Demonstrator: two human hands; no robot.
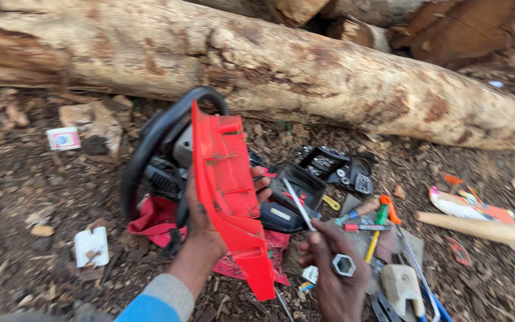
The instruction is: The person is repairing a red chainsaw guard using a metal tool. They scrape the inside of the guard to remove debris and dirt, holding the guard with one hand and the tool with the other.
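Head camera looks down on bare, chip-strewn ground beside a large log [305,71] that runs across the top of the picture; the left hand [207,229] is closed around a red plastic cover [230,191], gripping it from behind with the fingertips [262,180] showing past its right edge; the cover stands nearly on edge, tilted, its narrow end pointing down toward the camera. Just behind the cover sits a chainsaw body [162,161] with a black loop handle curving over it, resting on a red cloth [153,220] (the engine side is mostly hidden by the cover). The right hand [335,268] is closed on a metal socket wrench [320,241]; its hexagonal socket end faces the camera below the fingers, and the thin shaft slants up and left toward the black housing parts [296,197] lying just right of the cover. More black parts [335,167] lie farther back, near the log. Right of the hand is a scatter of tools: screwdrivers with coloured handles [374,220], a wooden handle [478,228] lying flat, and a pale plastic piece [402,285] near the bottom edge. Well apart on the left lie a small white box [64,138], a rock [93,122] and a white scrap [92,246]; the left sleeve is grey over blue.
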